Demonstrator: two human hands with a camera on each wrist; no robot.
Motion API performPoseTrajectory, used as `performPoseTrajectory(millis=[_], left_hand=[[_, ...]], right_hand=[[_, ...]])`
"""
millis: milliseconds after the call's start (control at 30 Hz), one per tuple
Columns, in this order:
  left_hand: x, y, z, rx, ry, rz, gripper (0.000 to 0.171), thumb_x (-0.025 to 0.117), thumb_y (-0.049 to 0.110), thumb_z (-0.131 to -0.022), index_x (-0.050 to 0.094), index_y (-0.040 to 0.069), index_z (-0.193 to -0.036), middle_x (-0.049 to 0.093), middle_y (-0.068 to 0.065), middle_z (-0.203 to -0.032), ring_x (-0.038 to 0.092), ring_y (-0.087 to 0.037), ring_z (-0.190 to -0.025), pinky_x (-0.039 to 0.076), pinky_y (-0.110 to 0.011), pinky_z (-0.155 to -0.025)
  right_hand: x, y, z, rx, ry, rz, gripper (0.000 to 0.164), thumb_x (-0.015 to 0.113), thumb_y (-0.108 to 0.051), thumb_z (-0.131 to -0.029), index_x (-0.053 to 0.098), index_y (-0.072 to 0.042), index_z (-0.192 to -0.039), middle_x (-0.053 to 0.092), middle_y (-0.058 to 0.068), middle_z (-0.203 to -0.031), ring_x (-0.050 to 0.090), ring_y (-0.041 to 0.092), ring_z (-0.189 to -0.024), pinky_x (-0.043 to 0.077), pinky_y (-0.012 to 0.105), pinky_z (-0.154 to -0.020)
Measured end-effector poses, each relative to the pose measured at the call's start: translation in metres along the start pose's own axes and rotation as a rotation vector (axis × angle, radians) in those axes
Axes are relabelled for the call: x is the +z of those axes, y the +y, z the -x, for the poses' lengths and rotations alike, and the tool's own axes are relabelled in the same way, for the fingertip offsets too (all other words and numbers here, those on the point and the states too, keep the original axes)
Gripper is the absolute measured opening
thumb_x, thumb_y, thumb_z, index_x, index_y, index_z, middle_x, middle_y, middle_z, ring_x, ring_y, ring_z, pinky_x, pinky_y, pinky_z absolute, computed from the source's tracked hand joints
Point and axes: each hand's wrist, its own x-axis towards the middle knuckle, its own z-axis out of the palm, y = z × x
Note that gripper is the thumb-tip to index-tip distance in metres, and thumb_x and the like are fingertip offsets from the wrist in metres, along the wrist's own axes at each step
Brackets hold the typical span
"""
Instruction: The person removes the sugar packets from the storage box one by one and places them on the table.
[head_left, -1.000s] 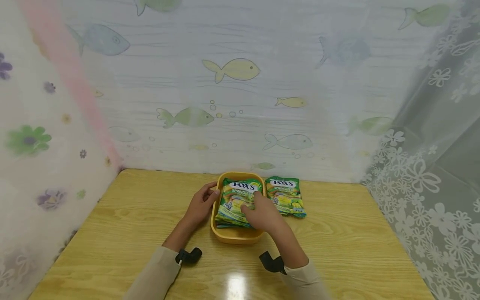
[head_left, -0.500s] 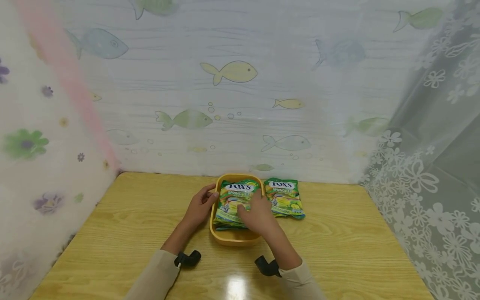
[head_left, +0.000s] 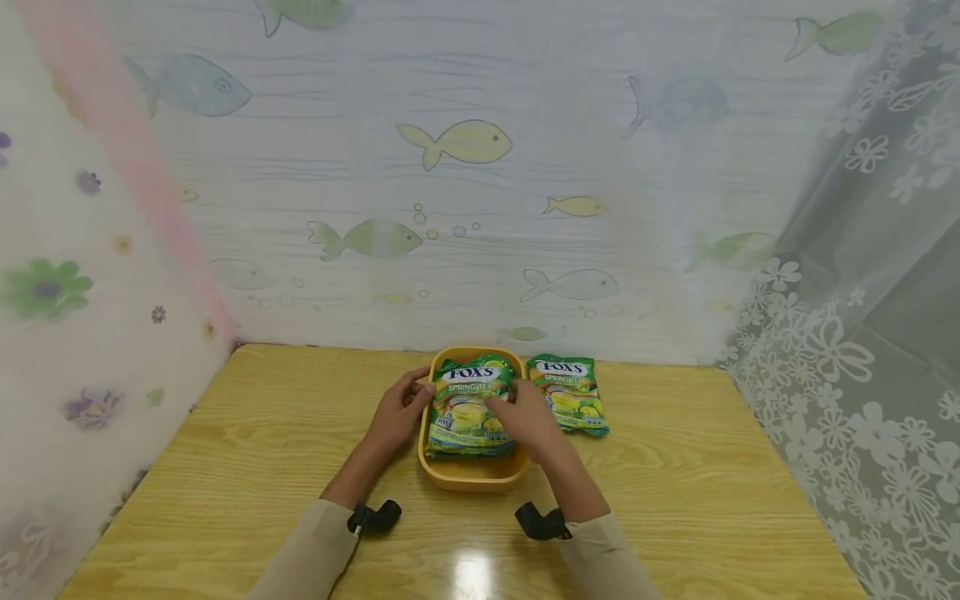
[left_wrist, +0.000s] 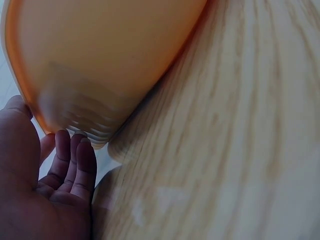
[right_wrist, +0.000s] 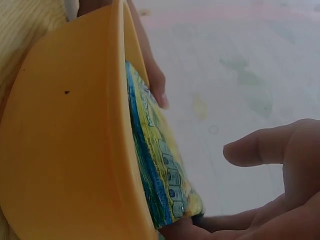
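Observation:
A yellow plastic tub (head_left: 480, 482) stands on the table, holding a stack of green candy bags (head_left: 468, 408) marked FOX'S Spring Tea. At the tub's left side my left hand (head_left: 397, 412) holds the wall, thumb at the rim and fingers against the outside; the left wrist view shows these fingertips on the tub (left_wrist: 125, 45). My right hand (head_left: 534, 421) is over the tub's right rim. In the right wrist view its thumb stands away from the bags (right_wrist: 162, 165), while its fingers touch their edge, partly hidden.
Another green FOX'S candy bag (head_left: 566, 396) lies on the table right of the tub, with possibly more beneath it. The wooden table (head_left: 300, 400) ends at a fish-patterned curtain (head_left: 480, 275) behind. Patterned sheeting hangs at both sides.
The top candy bag has shifted slightly left and now lies straighter on the stack. My right hand has drawn back to the right, off the bag's face. My left hand stays at the tub.

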Motion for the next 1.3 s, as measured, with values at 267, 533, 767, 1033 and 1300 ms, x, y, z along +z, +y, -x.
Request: performPoseTrajectory(millis=[267, 533, 767, 1033, 1300], left_hand=[[0.000, -0.001, -0.002, 0.012, 0.002, -0.026, 0.048, 0.058, 0.028, -0.112, 0.053, 0.011, -0.157, 0.070, -0.014, -0.112, 0.068, -0.018, -0.094, 0.054, -0.031, -0.086], [0.001, 0.026, 0.008, 0.014, -0.012, 0.001, 0.049, 0.057, 0.020, -0.113, 0.049, 0.002, -0.157, 0.070, -0.019, -0.113, 0.069, -0.020, -0.094, 0.054, -0.035, -0.088], [0.002, 0.033, 0.010, 0.025, -0.023, 0.015, 0.049, 0.056, 0.018, -0.113, 0.048, -0.001, -0.157, 0.069, -0.021, -0.115, 0.069, -0.021, -0.095, 0.055, -0.034, -0.087], [0.002, 0.031, 0.010, 0.001, -0.026, 0.020, 0.050, 0.057, 0.019, -0.113, 0.048, 0.001, -0.158, 0.069, -0.019, -0.116, 0.069, -0.021, -0.096, 0.055, -0.036, -0.088], [0.004, 0.012, 0.003, -0.017, -0.005, -0.002, 0.049, 0.056, 0.018, -0.113, 0.048, 0.002, -0.158, 0.069, -0.018, -0.115, 0.070, -0.022, -0.097, 0.055, -0.036, -0.090]], right_hand=[[-0.001, 0.010, -0.007, 0.031, -0.002, -0.070, 0.070, 0.065, -0.025, -0.106, 0.034, 0.006, -0.161, 0.039, 0.033, -0.159, 0.043, 0.051, -0.144, 0.043, 0.065, -0.111], [0.000, 0.016, -0.011, 0.032, -0.023, -0.132, 0.080, 0.068, -0.024, -0.104, 0.025, 0.007, -0.163, 0.031, 0.035, -0.163, 0.036, 0.053, -0.148, 0.038, 0.067, -0.114], [0.006, 0.023, -0.017, 0.044, -0.021, -0.126, 0.078, 0.067, -0.018, -0.104, 0.024, 0.007, -0.164, 0.030, 0.033, -0.163, 0.034, 0.052, -0.149, 0.037, 0.067, -0.114], [0.007, 0.021, -0.015, 0.035, -0.005, -0.136, 0.077, 0.068, -0.015, -0.104, 0.024, 0.007, -0.164, 0.028, 0.033, -0.164, 0.032, 0.053, -0.150, 0.037, 0.068, -0.114], [0.005, 0.022, -0.015, -0.001, -0.005, -0.152, 0.073, 0.066, -0.012, -0.105, 0.025, 0.007, -0.163, 0.027, 0.034, -0.164, 0.028, 0.053, -0.152, 0.036, 0.068, -0.115]])
